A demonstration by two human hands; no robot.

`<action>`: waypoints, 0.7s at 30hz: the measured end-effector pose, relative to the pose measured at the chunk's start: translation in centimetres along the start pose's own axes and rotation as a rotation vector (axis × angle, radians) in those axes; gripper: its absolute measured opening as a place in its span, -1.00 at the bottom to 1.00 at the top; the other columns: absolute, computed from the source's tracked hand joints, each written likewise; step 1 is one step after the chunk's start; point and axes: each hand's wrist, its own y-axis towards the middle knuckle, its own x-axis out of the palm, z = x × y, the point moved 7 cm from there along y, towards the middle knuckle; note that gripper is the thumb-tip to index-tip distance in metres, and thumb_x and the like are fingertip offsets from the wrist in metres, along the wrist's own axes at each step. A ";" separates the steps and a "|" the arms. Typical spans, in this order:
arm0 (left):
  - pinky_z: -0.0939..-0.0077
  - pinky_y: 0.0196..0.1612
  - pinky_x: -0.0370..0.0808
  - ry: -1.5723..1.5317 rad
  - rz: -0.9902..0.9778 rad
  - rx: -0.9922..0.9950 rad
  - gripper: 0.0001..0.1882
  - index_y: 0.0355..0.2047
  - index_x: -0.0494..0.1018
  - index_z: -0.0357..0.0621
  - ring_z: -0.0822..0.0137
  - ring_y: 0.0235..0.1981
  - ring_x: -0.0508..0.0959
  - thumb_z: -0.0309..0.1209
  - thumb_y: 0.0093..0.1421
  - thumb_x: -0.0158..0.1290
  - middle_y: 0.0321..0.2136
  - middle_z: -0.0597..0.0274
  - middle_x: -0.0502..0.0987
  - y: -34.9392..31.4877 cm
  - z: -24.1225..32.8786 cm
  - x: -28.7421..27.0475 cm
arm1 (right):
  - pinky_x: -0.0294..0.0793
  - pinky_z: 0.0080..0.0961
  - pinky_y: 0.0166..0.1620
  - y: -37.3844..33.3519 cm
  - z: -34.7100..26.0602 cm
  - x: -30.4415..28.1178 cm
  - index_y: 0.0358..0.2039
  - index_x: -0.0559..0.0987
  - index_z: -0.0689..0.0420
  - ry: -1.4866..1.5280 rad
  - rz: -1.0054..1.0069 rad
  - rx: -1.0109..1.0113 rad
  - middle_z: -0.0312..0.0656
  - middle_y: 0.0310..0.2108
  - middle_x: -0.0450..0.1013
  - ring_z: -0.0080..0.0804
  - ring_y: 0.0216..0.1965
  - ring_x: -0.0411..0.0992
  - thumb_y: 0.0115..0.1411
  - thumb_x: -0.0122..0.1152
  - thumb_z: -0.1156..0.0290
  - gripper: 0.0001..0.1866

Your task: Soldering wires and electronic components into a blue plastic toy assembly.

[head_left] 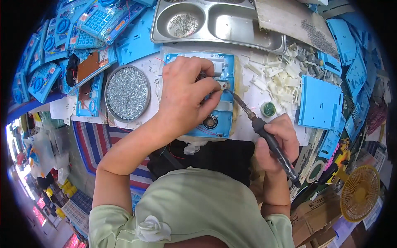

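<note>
My right hand (278,142) is wrapped round the black handle of a soldering iron (271,140). The iron slants up to the left, and its metal tip ends at the right side of an open blue plastic casing (226,128). Over that casing, my left hand (186,89) is closed, thumb and forefinger pinched by a small pale metallic piece near the tip. What the fingers hold is mostly hidden. A round black speaker (210,122) and thin red wires lie in the casing's near part.
Left of the casing stands a round dish of small screws (127,94). Behind is a metal compartment tray (244,31). White plastic parts (281,78), a small round green container (268,109) and blue panels (320,102) lie right. Stacked blue keypad casings (93,25) fill the far left.
</note>
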 end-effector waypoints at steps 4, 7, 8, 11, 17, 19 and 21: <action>0.22 -0.08 0.28 0.010 -0.009 -0.003 -0.78 -0.43 0.59 -0.07 0.13 -0.18 0.42 -0.50 -0.14 0.35 -0.24 0.24 0.48 0.1 0.0 0.0 | 0.30 -0.43 -0.45 0.2 -0.1 0.3 -0.20 0.52 0.23 0.000 -0.005 -0.009 -0.19 -0.57 0.38 -0.30 -0.56 0.29 0.00 0.32 0.53 -0.70; 0.23 -0.10 0.29 0.016 -0.008 0.002 -0.78 -0.43 0.59 -0.06 0.14 -0.19 0.42 -0.50 -0.14 0.35 -0.24 0.25 0.48 0.1 0.1 -0.1 | 0.30 -0.43 -0.45 0.3 0.0 0.4 -0.20 0.52 0.23 0.001 0.001 -0.021 -0.20 -0.57 0.38 -0.30 -0.57 0.29 0.01 0.32 0.53 -0.70; 0.23 -0.10 0.29 0.016 -0.007 0.004 -0.78 -0.43 0.59 -0.06 0.14 -0.19 0.42 -0.50 -0.14 0.35 -0.24 0.25 0.48 0.1 0.1 0.0 | 0.30 -0.43 -0.45 0.3 0.0 0.4 -0.20 0.52 0.23 -0.003 -0.003 -0.022 -0.20 -0.57 0.38 -0.30 -0.57 0.29 0.01 0.32 0.53 -0.70; 0.24 -0.12 0.29 0.004 -0.001 0.007 -0.77 -0.43 0.59 -0.05 0.15 -0.20 0.42 -0.50 -0.15 0.35 -0.24 0.27 0.48 0.0 0.0 0.0 | 0.30 -0.42 -0.45 0.4 -0.1 0.5 -0.20 0.52 0.23 -0.013 -0.014 -0.027 -0.20 -0.58 0.38 -0.30 -0.57 0.30 0.02 0.33 0.53 -0.70; 0.25 -0.12 0.30 0.003 0.000 0.005 -0.76 -0.43 0.59 -0.05 0.17 -0.23 0.43 -0.51 -0.17 0.35 -0.25 0.27 0.47 0.1 -0.1 0.0 | 0.31 -0.41 -0.44 0.4 -0.4 0.7 -0.20 0.52 0.22 -0.022 -0.021 -0.043 -0.19 -0.58 0.38 -0.29 -0.57 0.30 0.03 0.34 0.51 -0.70; 0.25 -0.12 0.30 0.001 -0.001 0.011 -0.76 -0.43 0.59 -0.05 0.17 -0.23 0.43 -0.51 -0.17 0.35 -0.25 0.27 0.47 0.1 0.0 0.0 | 0.31 -0.41 -0.44 0.4 -0.4 0.7 -0.20 0.52 0.22 -0.029 -0.027 -0.047 -0.19 -0.58 0.37 -0.28 -0.57 0.30 0.04 0.34 0.51 -0.70; 0.25 -0.12 0.30 0.001 -0.005 0.010 -0.76 -0.43 0.59 -0.04 0.17 -0.23 0.43 -0.51 -0.17 0.35 -0.25 0.27 0.47 0.1 0.0 0.0 | 0.31 -0.40 -0.44 0.2 -0.3 0.6 -0.19 0.52 0.22 -0.029 -0.032 -0.047 -0.19 -0.58 0.37 -0.28 -0.57 0.30 0.04 0.34 0.51 -0.70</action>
